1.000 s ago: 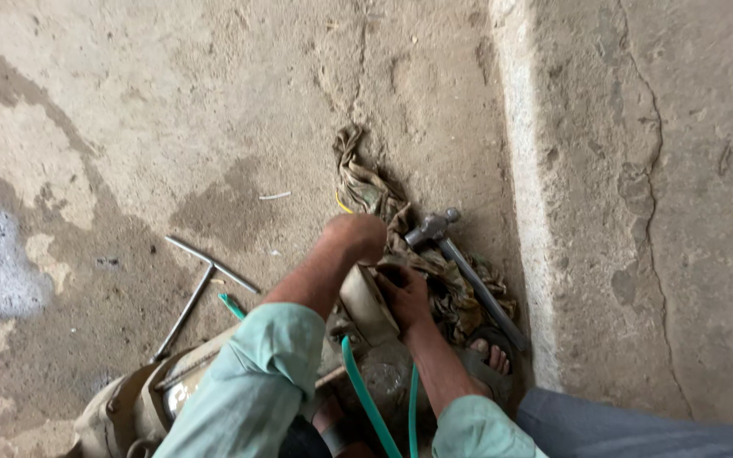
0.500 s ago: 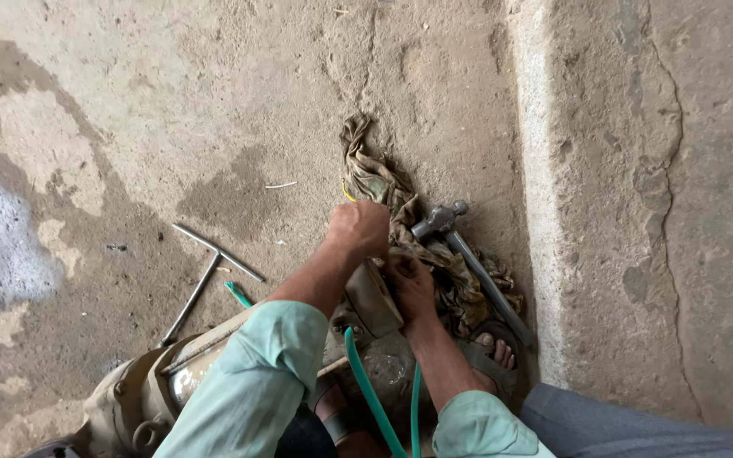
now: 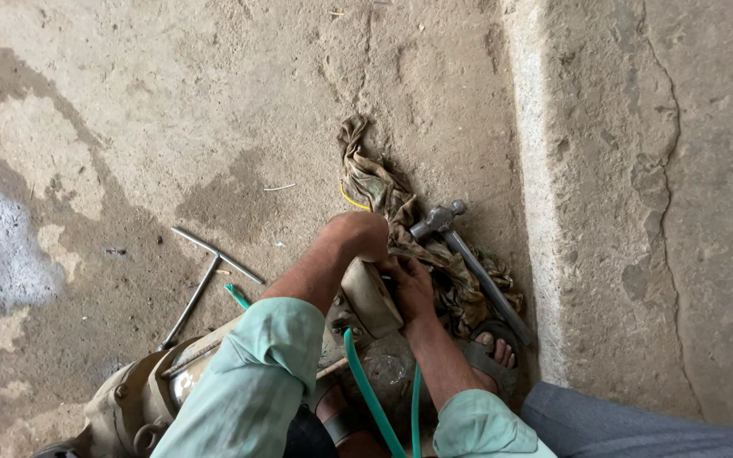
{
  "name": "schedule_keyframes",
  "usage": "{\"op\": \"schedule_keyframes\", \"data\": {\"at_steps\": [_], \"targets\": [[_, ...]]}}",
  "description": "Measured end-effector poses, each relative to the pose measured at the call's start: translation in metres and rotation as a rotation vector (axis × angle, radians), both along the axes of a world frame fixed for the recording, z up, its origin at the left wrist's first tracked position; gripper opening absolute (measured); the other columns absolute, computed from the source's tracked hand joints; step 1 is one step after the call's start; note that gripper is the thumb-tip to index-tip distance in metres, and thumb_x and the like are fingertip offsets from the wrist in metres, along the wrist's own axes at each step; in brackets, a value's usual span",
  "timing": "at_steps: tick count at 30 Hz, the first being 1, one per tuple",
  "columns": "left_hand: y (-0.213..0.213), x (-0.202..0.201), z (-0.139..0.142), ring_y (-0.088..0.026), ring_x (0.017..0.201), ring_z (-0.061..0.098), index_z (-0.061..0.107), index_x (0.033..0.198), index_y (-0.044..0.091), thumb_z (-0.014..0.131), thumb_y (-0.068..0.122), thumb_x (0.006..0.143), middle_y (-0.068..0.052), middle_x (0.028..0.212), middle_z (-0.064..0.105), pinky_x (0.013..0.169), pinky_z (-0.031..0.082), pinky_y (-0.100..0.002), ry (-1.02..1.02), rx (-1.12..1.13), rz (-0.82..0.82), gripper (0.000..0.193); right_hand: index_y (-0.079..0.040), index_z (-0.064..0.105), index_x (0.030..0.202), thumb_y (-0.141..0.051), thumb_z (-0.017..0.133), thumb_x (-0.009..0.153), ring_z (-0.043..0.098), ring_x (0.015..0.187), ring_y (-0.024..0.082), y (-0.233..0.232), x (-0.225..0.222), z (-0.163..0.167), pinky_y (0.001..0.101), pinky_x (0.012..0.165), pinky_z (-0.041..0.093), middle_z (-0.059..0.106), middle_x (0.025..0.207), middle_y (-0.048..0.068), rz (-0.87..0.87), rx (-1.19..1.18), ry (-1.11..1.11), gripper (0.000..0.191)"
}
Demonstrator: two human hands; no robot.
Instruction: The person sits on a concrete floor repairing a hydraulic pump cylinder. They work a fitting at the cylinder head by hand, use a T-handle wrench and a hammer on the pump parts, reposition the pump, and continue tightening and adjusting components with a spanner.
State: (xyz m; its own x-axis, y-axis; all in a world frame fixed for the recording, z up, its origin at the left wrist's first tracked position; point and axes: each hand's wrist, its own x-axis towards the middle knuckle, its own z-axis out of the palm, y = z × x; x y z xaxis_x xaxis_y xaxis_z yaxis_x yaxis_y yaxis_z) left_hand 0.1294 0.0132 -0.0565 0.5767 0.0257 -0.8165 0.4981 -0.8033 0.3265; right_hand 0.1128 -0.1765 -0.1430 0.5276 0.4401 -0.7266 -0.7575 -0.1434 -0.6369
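My left hand (image 3: pixel 360 235) is closed in a fist on the top edge of a round beige metal cover (image 3: pixel 372 298), the end piece of a dirty motor-like machine (image 3: pixel 142 399) lying on the floor. Gripping the cover's right side is my right hand (image 3: pixel 410 287). Both arms wear pale green sleeves. A green hose (image 3: pixel 368 392) runs up between my arms toward the cover. Just beyond my hands a crumpled, stained rag (image 3: pixel 381 187) lies on the concrete, with a steel hammer (image 3: pixel 471 261) resting across it.
A T-shaped metal wrench (image 3: pixel 203 276) lies on the floor to the left. A raised concrete ledge (image 3: pixel 604 212) runs along the right. My sandalled foot (image 3: pixel 494 353) sits by the hammer's handle. Damp patches stain the concrete floor (image 3: pixel 129 127).
Both hands stay on the beige cover, with the left fist shifting only slightly. The hammer, rag and wrench have not moved.
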Motion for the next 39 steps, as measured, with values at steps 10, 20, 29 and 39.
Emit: {"op": "schedule_keyframes", "data": {"at_steps": [10,20,29,39], "targets": [[0.002,0.001,-0.015,-0.027,0.098,0.075,0.079,0.104,0.007,0.083,0.048,0.077,-0.011,0.109,0.076,0.084,0.06,-0.041,0.001,0.03,0.068,0.05,-0.004,0.064,0.121,-0.022,0.062,0.099,0.072,0.087,0.021,0.0,0.001,0.0,0.0369,0.074,0.059,0.075,0.104,0.01,-0.005,0.008,0.021,0.029],[0.007,0.001,-0.012,-0.029,0.098,0.075,0.08,0.104,0.007,0.085,0.042,0.076,-0.012,0.108,0.077,0.084,0.061,-0.043,-0.037,0.043,0.029,0.045,-0.005,0.068,0.117,-0.025,0.065,0.099,0.07,0.086,0.019,0.001,0.0,0.008,0.0358,0.073,0.057,0.073,0.102,0.008,0.019,-0.055,0.026,0.027],[0.002,-0.002,-0.005,-0.03,0.103,0.074,0.076,0.106,0.005,0.09,0.051,0.072,-0.013,0.111,0.076,0.088,0.059,-0.043,-0.046,0.068,0.064,0.059,-0.006,0.066,0.119,-0.025,0.06,0.098,0.07,0.091,0.018,-0.001,0.0,-0.004,0.0355,0.078,0.059,0.073,0.104,0.008,-0.005,0.006,-0.007,0.029],[0.0,-0.001,-0.001,-0.029,0.103,0.073,0.075,0.11,0.004,0.094,0.058,0.07,-0.013,0.11,0.075,0.09,0.057,-0.04,-0.02,0.15,0.023,0.071,-0.003,0.067,0.118,-0.025,0.066,0.099,0.069,0.09,0.02,0.001,0.0,-0.004,0.0365,0.076,0.057,0.072,0.105,0.011,0.025,-0.023,-0.008,0.029]]}}
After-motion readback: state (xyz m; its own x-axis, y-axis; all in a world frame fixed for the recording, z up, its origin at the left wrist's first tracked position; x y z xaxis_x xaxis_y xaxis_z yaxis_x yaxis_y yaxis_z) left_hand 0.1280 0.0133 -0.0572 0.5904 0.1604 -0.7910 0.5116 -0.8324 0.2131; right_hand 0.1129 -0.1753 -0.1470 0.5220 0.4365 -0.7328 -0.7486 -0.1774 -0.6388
